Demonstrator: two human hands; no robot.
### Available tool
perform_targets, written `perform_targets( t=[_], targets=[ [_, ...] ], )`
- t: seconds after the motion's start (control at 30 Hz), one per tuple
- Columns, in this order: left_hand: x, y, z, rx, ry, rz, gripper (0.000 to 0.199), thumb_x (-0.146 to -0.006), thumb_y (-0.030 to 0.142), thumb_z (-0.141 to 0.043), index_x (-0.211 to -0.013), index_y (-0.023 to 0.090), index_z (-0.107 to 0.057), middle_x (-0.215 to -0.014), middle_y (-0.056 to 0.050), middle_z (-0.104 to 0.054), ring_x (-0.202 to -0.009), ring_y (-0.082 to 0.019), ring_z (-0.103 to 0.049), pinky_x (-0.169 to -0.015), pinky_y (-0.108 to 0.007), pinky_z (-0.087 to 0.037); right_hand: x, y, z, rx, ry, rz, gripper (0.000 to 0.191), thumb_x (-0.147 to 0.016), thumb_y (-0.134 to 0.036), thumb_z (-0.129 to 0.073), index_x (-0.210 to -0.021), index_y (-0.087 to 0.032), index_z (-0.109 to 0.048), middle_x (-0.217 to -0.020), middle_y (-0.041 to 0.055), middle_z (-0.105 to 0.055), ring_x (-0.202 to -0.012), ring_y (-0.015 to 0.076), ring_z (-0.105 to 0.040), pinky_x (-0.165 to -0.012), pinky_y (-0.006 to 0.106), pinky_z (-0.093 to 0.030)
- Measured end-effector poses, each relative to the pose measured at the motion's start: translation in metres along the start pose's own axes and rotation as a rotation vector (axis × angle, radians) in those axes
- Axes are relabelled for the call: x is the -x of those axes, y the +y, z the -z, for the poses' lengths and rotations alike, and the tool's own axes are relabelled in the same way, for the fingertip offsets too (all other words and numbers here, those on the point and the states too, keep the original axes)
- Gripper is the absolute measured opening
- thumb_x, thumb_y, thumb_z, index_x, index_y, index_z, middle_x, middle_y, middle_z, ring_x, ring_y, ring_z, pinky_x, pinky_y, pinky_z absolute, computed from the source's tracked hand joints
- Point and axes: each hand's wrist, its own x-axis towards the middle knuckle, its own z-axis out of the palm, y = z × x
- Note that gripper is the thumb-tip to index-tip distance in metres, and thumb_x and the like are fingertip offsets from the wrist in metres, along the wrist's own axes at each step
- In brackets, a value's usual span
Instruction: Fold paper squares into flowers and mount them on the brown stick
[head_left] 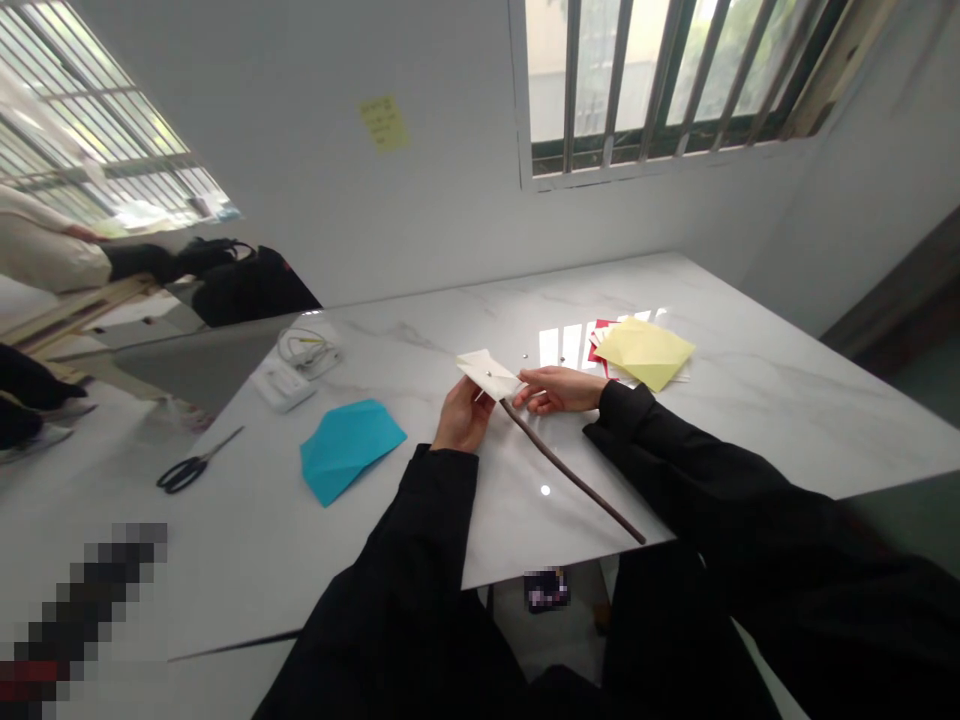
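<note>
A small cream envelope (pixel 491 376) with a metallic dot on its flap is held up above the white marbled table (pixel 420 540). My left hand (pixel 463 415) grips its lower left side, fingers wrapped beneath it. At its right corner is my right hand (pixel 559 389), with bent fingers close to the edge; whether they pinch it is unclear. A thin brown stick (pixel 574 477) runs from under the envelope to the table's front edge. Two tiny shiny pieces lie beyond my right hand.
A blue envelope (pixel 351 447), black scissors (pixel 196 465) and a white power strip with a cable (pixel 283 385) lie at the left. Yellow paper (pixel 649 352) rests on red and white papers at the right. A person sits at the far left beside a black bag (pixel 255 285).
</note>
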Motion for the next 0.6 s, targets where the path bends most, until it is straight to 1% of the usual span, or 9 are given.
perform_targets(
  t=[0.07, 0.17, 0.27, 0.4, 0.5, 0.6],
  targets=[
    [0.004, -0.002, -0.004, -0.026, -0.047, 0.017, 0.038, -0.077, 0.023, -0.091, -0.112, 0.016, -0.078, -0.096, -0.006, -0.080, -0.090, -0.019, -0.075, -0.080, -0.026, -0.058, -0.004, 0.001, -0.002, -0.091, 0.013, 0.038, 0.027, -0.105, -0.040, -0.070, -0.106, -0.013, -0.069, -0.096, 0.0088, -0.078, -0.070, 0.0103, -0.070, -0.065, 0.019, -0.062],
    [0.010, -0.005, -0.010, -0.060, -0.118, 0.049, 0.042, -0.075, 0.024, -0.091, -0.114, 0.014, -0.078, -0.096, -0.009, -0.081, -0.096, -0.026, -0.077, -0.084, -0.032, -0.060, -0.004, 0.008, -0.004, -0.179, 0.043, 0.134, 0.019, -0.100, -0.033, -0.076, -0.106, -0.016, -0.070, -0.092, 0.0042, -0.075, -0.072, 0.0105, -0.070, -0.066, 0.019, -0.062],
    [0.014, -0.007, -0.015, -0.095, -0.182, 0.093, 0.045, -0.073, 0.025, -0.092, -0.115, 0.016, -0.078, -0.095, -0.010, -0.081, -0.100, -0.032, -0.077, -0.084, -0.036, -0.061, -0.002, 0.014, -0.006, -0.153, 0.041, 0.169, 0.018, -0.096, -0.028, -0.081, -0.108, -0.017, -0.072, -0.101, 0.0055, -0.076, -0.082, 0.0129, -0.073, -0.067, 0.019, -0.063],
    [0.016, -0.007, -0.018, -0.106, -0.218, 0.131, 0.045, -0.074, 0.025, -0.093, -0.116, 0.015, -0.078, -0.096, -0.011, -0.081, -0.101, -0.033, -0.076, -0.081, -0.036, -0.061, -0.002, 0.017, -0.008, -0.132, 0.036, 0.183, 0.025, -0.092, -0.022, -0.083, -0.116, -0.016, -0.075, -0.116, 0.0091, -0.078, -0.095, 0.0156, -0.074, -0.078, 0.022, -0.065],
    [0.016, -0.006, -0.019, -0.108, -0.239, 0.150, 0.047, -0.075, 0.028, -0.093, -0.118, 0.015, -0.078, -0.101, -0.012, -0.081, -0.102, -0.032, -0.076, -0.081, -0.036, -0.061, -0.004, 0.017, -0.007, -0.154, 0.030, 0.215, 0.028, -0.092, -0.019, -0.081, -0.119, -0.015, -0.075, -0.119, 0.0096, -0.078, -0.096, 0.0153, -0.075, -0.082, 0.022, -0.065],
    [0.017, -0.005, -0.018, -0.123, -0.246, 0.173, 0.045, -0.078, 0.030, -0.093, -0.118, 0.017, -0.078, -0.105, -0.012, -0.080, -0.103, -0.032, -0.076, -0.082, -0.036, -0.062, -0.003, 0.015, -0.006, -0.157, 0.025, 0.214, 0.029, -0.092, -0.019, -0.081, -0.121, -0.014, -0.074, -0.119, 0.0107, -0.078, -0.096, 0.0153, -0.074, -0.084, 0.023, -0.064]
  ],
)
